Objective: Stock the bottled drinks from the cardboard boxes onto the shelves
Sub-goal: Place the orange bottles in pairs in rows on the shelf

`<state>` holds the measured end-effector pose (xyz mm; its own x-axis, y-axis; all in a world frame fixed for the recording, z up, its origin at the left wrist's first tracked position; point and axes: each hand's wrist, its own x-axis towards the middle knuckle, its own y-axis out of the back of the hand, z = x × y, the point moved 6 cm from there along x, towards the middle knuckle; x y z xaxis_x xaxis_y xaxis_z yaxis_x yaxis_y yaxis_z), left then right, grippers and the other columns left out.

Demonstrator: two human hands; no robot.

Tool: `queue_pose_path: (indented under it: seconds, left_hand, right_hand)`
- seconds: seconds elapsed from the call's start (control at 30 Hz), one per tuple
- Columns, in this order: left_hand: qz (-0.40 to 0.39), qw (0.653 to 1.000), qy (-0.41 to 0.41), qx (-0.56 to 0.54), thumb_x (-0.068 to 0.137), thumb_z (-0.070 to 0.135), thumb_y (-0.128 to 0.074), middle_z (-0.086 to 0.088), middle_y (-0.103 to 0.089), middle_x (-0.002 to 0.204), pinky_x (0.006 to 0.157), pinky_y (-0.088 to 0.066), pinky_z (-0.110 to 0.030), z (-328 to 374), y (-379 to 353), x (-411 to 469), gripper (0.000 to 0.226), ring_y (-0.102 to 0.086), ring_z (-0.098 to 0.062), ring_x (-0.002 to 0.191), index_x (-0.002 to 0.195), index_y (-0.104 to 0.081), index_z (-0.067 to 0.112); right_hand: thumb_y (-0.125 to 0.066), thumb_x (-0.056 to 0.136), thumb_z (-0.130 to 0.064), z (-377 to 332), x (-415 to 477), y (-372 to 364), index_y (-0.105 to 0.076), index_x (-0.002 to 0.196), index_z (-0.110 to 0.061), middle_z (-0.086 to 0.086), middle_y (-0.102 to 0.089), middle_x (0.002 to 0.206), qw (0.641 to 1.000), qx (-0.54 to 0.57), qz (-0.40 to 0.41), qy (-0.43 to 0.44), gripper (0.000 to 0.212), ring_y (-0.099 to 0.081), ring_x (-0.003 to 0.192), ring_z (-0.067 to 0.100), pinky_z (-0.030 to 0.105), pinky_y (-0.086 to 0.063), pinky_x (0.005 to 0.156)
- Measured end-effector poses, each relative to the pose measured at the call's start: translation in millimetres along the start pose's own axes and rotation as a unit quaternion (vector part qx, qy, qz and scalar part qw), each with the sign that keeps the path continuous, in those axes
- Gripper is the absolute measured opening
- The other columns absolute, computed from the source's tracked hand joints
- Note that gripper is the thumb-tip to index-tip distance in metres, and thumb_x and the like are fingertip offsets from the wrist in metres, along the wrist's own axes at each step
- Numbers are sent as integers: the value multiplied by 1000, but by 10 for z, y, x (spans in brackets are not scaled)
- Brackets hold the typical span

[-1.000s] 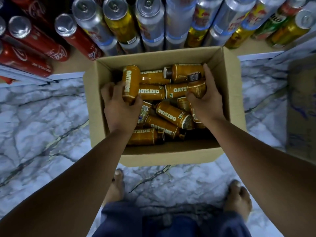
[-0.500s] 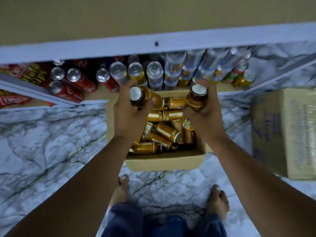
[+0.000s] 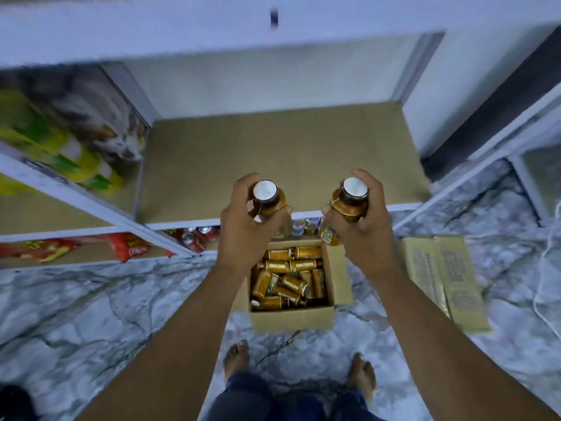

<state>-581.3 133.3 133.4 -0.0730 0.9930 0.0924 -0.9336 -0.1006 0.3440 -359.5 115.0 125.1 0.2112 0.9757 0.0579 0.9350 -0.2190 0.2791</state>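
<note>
My left hand [image 3: 246,232] grips a brown Oatside bottle [image 3: 268,199] upright, its pale cap facing me. My right hand [image 3: 364,229] grips a second brown bottle [image 3: 350,202] the same way. Both are held just above the front edge of a bare tan shelf board [image 3: 273,153]. Below them on the floor stands the open cardboard box [image 3: 291,319], with several more brown bottles [image 3: 288,279] lying loose inside.
A closed cardboard box [image 3: 443,278] lies on the marble floor to the right. Snack bags [image 3: 60,147] fill the shelf at left, red bags [image 3: 127,246] and cans [image 3: 197,235] the lower shelf. A white shelf edge [image 3: 212,31] runs overhead. My bare feet stand behind the box.
Both hands took a bottle each out of the box and raised them to the level of the bare shelf. The view tilted up from the box to the shelves.
</note>
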Motion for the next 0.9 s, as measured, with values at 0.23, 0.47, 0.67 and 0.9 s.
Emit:
queue_pose_path:
  seconds: [0.23, 0.47, 0.67, 0.9]
  left_hand:
    - [18, 998, -46, -48, 81, 19, -87, 29, -66, 113, 97, -54, -20, 1605, 695, -155, 59, -64, 3, 110, 130, -60, 37]
    - [64, 988, -132, -51, 85, 24, -84, 33, -62, 114, 99, -54, -31, 2758, 1071, -87, 55, -60, 4, 113, 132, -58, 35]
    - [91, 986, -137, -16, 88, 27, -81, 21, -61, 114, 91, -45, -15, 3344, 1164, 284, 53, -59, 0, 110, 133, -55, 35]
    - [111, 989, -96, 3, 91, 22, -78, 16, -60, 117, 91, -44, -26, 3351, 1355, 649, 55, -55, -7, 111, 137, -51, 34]
  right_hand:
    - [-85, 81, -27, -1635, -215, 586, -42, 130, -48, -46, -55, 108, 997, -16, 26, 73, 68, -58, 101, -11, 13, -46, 89]
    - [-85, 80, -35, -2794, -47, 954, -45, 123, -45, -15, -67, 105, 987, -33, 20, 156, 60, -63, 97, 0, 21, -50, 85]
    - [-80, 86, -30, -3487, 359, 1124, -41, 129, -39, -7, -60, 115, 976, -52, -31, 208, 59, -58, 104, 10, 15, -43, 82]
    - [-78, 89, -26, -3574, 805, 864, -40, 129, -36, -11, -58, 110, 974, -63, -85, 200, 56, -59, 103, 12, 22, -44, 82]
